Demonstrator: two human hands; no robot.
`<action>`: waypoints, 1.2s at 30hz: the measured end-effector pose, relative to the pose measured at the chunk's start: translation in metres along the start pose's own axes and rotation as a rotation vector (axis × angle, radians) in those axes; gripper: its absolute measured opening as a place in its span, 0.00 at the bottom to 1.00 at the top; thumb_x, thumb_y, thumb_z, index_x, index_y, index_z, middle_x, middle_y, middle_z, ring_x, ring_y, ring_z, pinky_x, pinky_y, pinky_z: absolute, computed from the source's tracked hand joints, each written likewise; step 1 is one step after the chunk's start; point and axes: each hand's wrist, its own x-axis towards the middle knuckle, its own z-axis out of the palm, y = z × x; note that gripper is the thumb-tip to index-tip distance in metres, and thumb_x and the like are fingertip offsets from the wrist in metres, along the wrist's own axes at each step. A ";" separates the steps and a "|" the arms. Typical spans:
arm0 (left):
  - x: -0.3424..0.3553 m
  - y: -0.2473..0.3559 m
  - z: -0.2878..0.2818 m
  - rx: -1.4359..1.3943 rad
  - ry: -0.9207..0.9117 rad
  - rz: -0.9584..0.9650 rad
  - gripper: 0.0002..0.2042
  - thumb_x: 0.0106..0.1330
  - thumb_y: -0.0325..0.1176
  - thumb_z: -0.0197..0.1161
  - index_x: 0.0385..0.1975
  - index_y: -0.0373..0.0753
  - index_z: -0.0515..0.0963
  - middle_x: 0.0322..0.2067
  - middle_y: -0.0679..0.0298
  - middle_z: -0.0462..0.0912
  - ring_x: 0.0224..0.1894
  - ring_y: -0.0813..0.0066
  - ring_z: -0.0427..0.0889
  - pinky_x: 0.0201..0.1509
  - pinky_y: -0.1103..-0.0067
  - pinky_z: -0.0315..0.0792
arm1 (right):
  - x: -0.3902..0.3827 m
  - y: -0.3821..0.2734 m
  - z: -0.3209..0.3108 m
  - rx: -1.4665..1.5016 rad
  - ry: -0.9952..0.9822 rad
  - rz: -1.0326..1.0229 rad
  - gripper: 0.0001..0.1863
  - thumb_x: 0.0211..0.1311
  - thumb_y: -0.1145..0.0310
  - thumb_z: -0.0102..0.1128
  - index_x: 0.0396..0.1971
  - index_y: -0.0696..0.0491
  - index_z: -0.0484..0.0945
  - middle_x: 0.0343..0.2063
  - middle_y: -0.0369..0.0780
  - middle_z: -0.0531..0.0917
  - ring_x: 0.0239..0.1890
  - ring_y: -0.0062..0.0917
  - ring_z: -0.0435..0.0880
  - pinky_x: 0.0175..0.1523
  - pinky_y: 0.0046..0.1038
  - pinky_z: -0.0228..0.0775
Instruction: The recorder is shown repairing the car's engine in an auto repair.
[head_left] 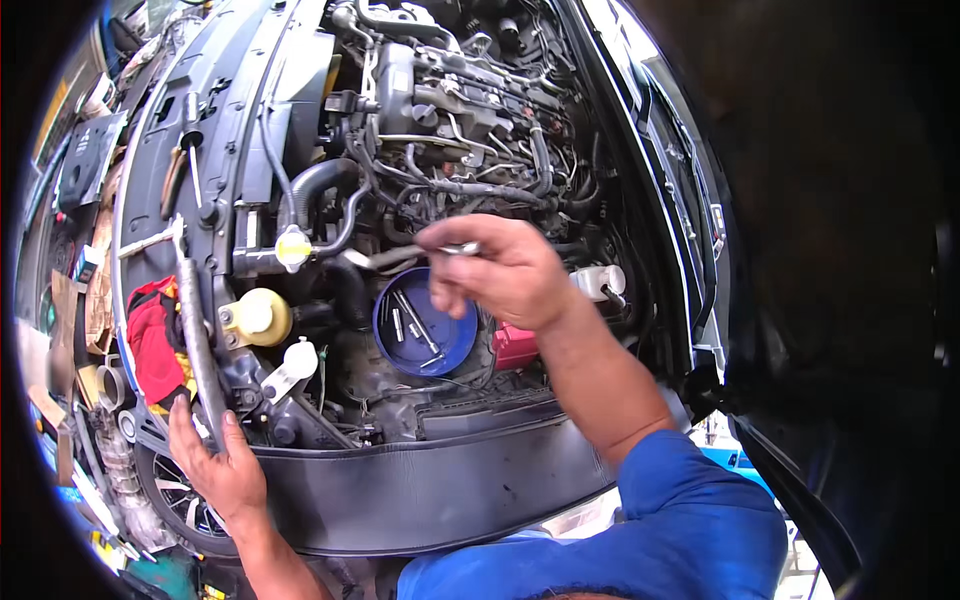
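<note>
my right hand (505,272) is closed around a slim metal tool (420,254), fingers pinched on its near end, the shaft poking out to the left just above the blue tray (390,345). my left hand (218,465) lies open, palm down on the black fender cover (430,490), fingertips touching a grey hose (197,340) well to the left of the tray. i judge the tool light, stiff and probably oily, so slippery; i'd hold it further along the shaft, not only at the tip, to stop it twisting. inside the tray lie a few loose metal bits (415,325). left of the tray sit a yellow cap (256,316) and a smaller yellow-white cap (293,247); further left is a red rag (153,340). right of the tray are a red block (515,347) and a white reservoir (600,282). above it is the engine (450,110).
</note>
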 end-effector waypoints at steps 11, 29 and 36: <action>0.049 0.293 0.117 -0.849 -0.893 0.446 0.11 0.70 0.35 0.52 0.37 0.32 0.75 0.29 0.43 0.81 0.37 0.40 0.82 0.44 0.55 0.75 | -0.040 -0.017 -0.049 -0.024 0.313 -0.230 0.18 0.73 0.68 0.58 0.55 0.64 0.74 0.31 0.35 0.80 0.35 0.15 0.78 0.44 0.21 0.73; 0.201 0.477 0.312 0.493 -0.646 0.961 0.27 0.62 0.38 0.47 0.64 0.54 0.75 0.78 0.58 0.40 0.79 0.52 0.38 0.75 0.43 0.36 | 0.074 0.018 -0.374 -1.170 0.457 0.386 0.17 0.56 0.69 0.55 0.44 0.52 0.85 0.36 0.47 0.87 0.38 0.31 0.84 0.45 0.36 0.75; 0.197 0.483 0.323 0.542 -0.720 0.859 0.28 0.66 0.42 0.46 0.69 0.50 0.68 0.78 0.61 0.37 0.79 0.51 0.36 0.73 0.37 0.37 | 0.085 0.023 -0.377 -1.282 0.355 0.348 0.19 0.58 0.66 0.50 0.47 0.52 0.83 0.47 0.51 0.84 0.52 0.43 0.82 0.58 0.39 0.71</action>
